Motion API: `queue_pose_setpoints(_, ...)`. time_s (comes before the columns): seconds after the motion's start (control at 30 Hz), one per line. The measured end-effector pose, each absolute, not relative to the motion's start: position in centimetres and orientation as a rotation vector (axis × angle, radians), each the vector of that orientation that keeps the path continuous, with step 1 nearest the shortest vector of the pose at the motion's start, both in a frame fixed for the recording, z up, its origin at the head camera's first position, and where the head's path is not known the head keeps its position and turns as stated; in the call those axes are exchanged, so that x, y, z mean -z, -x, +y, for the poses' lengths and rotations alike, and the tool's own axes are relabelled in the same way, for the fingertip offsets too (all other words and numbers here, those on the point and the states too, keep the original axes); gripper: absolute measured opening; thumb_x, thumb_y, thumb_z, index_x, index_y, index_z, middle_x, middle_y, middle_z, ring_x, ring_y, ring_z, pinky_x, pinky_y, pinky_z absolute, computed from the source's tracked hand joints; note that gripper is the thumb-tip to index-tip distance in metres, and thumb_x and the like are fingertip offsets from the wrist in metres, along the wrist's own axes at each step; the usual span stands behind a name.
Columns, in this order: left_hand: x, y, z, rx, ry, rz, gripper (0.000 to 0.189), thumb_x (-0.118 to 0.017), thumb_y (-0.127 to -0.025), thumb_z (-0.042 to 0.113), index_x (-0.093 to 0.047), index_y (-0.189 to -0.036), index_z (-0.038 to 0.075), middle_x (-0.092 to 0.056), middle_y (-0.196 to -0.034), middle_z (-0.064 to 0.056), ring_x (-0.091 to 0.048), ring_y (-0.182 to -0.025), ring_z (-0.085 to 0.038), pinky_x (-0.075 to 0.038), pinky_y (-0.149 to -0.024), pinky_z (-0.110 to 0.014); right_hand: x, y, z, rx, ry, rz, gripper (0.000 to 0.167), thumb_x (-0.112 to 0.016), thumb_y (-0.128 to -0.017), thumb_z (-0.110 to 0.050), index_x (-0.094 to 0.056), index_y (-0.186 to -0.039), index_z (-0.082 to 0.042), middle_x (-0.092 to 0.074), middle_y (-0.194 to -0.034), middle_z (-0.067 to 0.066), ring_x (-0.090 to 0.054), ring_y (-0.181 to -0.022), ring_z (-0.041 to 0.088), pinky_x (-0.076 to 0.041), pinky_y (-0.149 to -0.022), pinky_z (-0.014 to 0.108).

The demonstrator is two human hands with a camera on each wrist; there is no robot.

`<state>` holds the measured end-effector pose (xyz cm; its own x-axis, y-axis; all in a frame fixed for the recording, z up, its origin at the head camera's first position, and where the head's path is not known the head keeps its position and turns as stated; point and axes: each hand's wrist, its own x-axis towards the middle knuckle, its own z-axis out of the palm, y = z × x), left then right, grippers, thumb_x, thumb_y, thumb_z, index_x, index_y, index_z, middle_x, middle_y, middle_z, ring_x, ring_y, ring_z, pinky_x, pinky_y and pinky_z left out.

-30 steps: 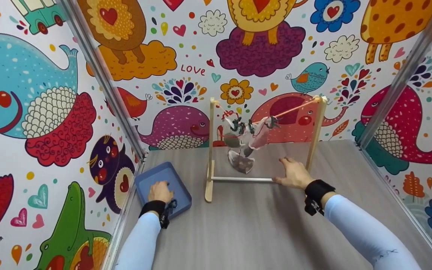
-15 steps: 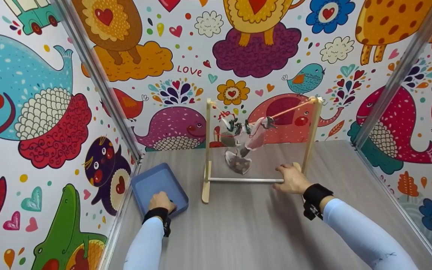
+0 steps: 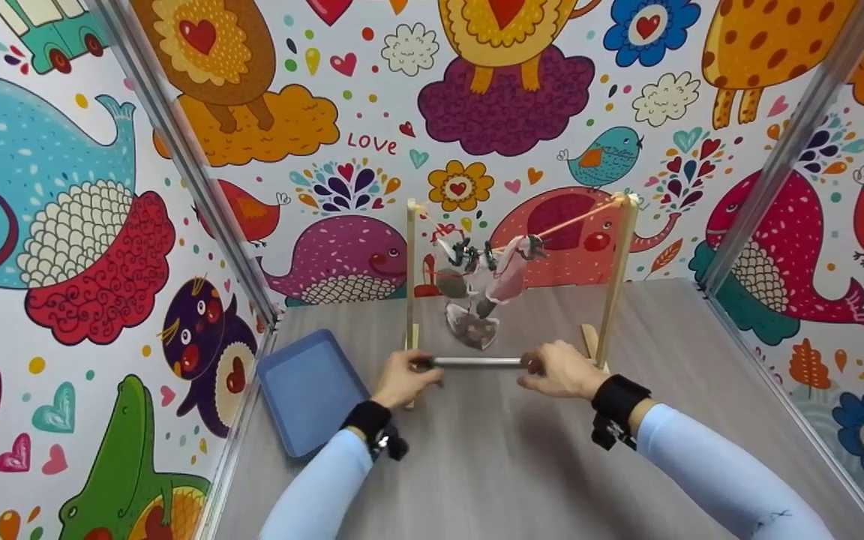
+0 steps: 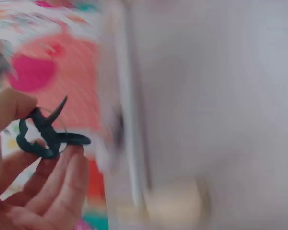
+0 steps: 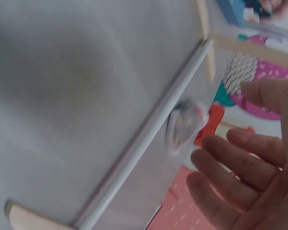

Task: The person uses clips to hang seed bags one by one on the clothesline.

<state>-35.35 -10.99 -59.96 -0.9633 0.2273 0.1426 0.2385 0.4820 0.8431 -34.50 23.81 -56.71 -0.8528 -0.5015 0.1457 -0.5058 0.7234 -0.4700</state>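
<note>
Between its thumb and fingers my left hand (image 3: 400, 381) pinches a small dark green spring clip (image 4: 48, 136), held near the left foot of a wooden drying rack (image 3: 613, 285). My right hand (image 3: 561, 373) is by the right end of the rack's white bottom bar (image 3: 477, 361); in the right wrist view its fingers are loosely curved with nothing between them. From the rack's cord (image 3: 582, 216) hang bunched small fabric pieces (image 3: 503, 279), fixed with several dark clips (image 3: 533, 246). One grey-brown fabric piece (image 3: 473, 330) dangles lowest, above the bar.
A blue tray (image 3: 312, 390) lies on the grey table (image 3: 477, 472), left of the rack. Printed cartoon walls (image 3: 372, 67) with metal corner strips enclose the table at the back and sides.
My left hand has come out of the blue tray, moving right to the rack with the clip. My right hand stays near the bar's right end. The head view has shifted slightly.
</note>
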Motion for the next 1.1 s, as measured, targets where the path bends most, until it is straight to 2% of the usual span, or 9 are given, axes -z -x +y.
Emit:
queue_pose_setpoints(0.23, 58.6, 35.6, -3.7, 2.086, 0.546, -2.528, 0.037, -0.084, -0.1, 0.015, -0.078, -0.132, -0.004, -0.082, -0.123, -0.026, -0.079, -0.096, -0.012, -0.067, -0.088, -0.027, 56.3, 35.0, 22.8, -1.148, -0.971, -2.913, 0.047, -0.084, -0.1, -0.038, -0.079, -0.128, 0.0, -0.087, -0.108, 0.014, -0.082, -0.092, 0.018, -0.066, -0.081, 0.029)
queue_pose_setpoints(0.4, 58.8, 35.9, -1.2, 2.262, 0.535, -2.387, 0.039, -0.081, -0.101, 0.005, -0.072, -0.136, -0.011, -0.08, -0.127, -0.027, -0.077, -0.099, -0.009, -0.065, -0.09, -0.024, 56.4, 35.3, 22.9, -1.221, -0.983, -2.856, 0.029, -0.082, -0.103, -0.031, -0.084, -0.114, -0.004, -0.086, -0.096, 0.01, -0.072, -0.078, 0.006, -0.059, -0.071, 0.021)
queue_pose_setpoints(0.53, 59.2, 36.1, -0.6, 2.262, 0.446, -2.381, 0.034, -0.078, -0.104, 0.006, -0.073, -0.132, -0.012, -0.08, -0.124, -0.028, -0.077, -0.096, -0.011, -0.066, -0.087, -0.024, 56.8, 35.2, 23.4, -1.17, -0.964, -2.806, 0.017, -0.084, -0.099, -0.02, -0.085, -0.104, -0.004, -0.083, -0.083, 0.007, -0.062, -0.068, -0.001, -0.051, -0.063, 0.018)
queue_pose_setpoints(0.67, 60.0, 37.4, -0.7, 1.863, 0.374, -2.6, 0.033, -0.073, -0.108, 0.022, -0.078, -0.128, -0.004, -0.082, -0.124, -0.023, -0.081, -0.105, -0.026, -0.067, -0.093, -0.036, 57.5, 35.3, 24.7, -1.085, -0.828, -2.857, 0.015, -0.092, -0.09, -0.013, -0.085, -0.099, -0.004, -0.083, -0.082, 0.005, -0.065, -0.07, -0.001, -0.054, -0.064, 0.019)
queue_pose_setpoints(0.8, 62.9, 41.0, -1.2, 1.42, 0.386, -2.795, 0.037, -0.073, -0.104, 0.031, -0.08, -0.127, 0.003, -0.081, -0.129, -0.022, -0.076, -0.124, -0.043, -0.06, -0.109, -0.054, 58.6, 35.5, 26.0, -1.005, -0.71, -2.917, 0.02, -0.098, -0.081, -0.012, -0.086, -0.095, -0.003, -0.084, -0.081, 0.004, -0.068, -0.071, 0.001, -0.057, -0.065, 0.022)
queue_pose_setpoints(0.83, 65.3, 42.8, -1.3, 1.331, 0.408, -2.806, 0.04, -0.072, -0.105, 0.039, -0.081, -0.127, 0.007, -0.082, -0.128, -0.019, -0.075, -0.125, -0.041, -0.059, -0.11, -0.055, 58.8, 35.5, 26.2, -0.993, -0.696, -2.918, 0.019, -0.099, -0.08, -0.011, -0.086, -0.093, -0.003, -0.084, -0.08, 0.005, -0.068, -0.07, 0.001, -0.057, -0.064, 0.022)
queue_pose_setpoints(1.0, 73.8, 50.3, -0.2, 1.181, 0.307, -2.851, 0.055, -0.071, -0.1, 0.052, -0.079, -0.135, 0.011, -0.083, -0.129, -0.016, -0.076, -0.125, -0.04, -0.06, -0.108, -0.052, 60.0, 34.9, 27.3, -0.958, -0.746, -2.838, 0.011, -0.097, -0.079, -0.001, -0.088, -0.085, -0.004, -0.084, -0.077, 0.006, -0.07, -0.068, 0.002, -0.058, -0.063, 0.023)
queue_pose_setpoints(1.03, 75.1, 51.4, 0.1, 1.196, 0.288, -2.867, 0.061, -0.072, -0.098, 0.056, -0.077, -0.139, 0.011, -0.082, -0.132, -0.016, -0.076, -0.127, -0.04, -0.06, -0.109, -0.051, 60.1, 34.7, 27.6, -0.951, -0.766, -2.826, 0.01, -0.097, -0.079, 0.0, -0.089, -0.084, -0.005, -0.085, -0.078, 0.005, -0.07, -0.068, 0.002, -0.057, -0.063, 0.022)
queue_pose_setpoints(1.1, 75.1, 52.4, 1.0, 1.245, 0.234, -2.935, 0.068, -0.074, -0.097, 0.053, -0.07, -0.148, 0.009, -0.077, -0.143, -0.02, -0.071, -0.136, -0.045, -0.057, -0.116, -0.055, 60.4, 34.2, 28.3, -0.94, -0.797, -2.811, 0.011, -0.096, -0.08, 0.001, -0.089, -0.083, -0.006, -0.085, -0.079, 0.004, -0.071, -0.069, 0.001, -0.057, -0.063, 0.02)
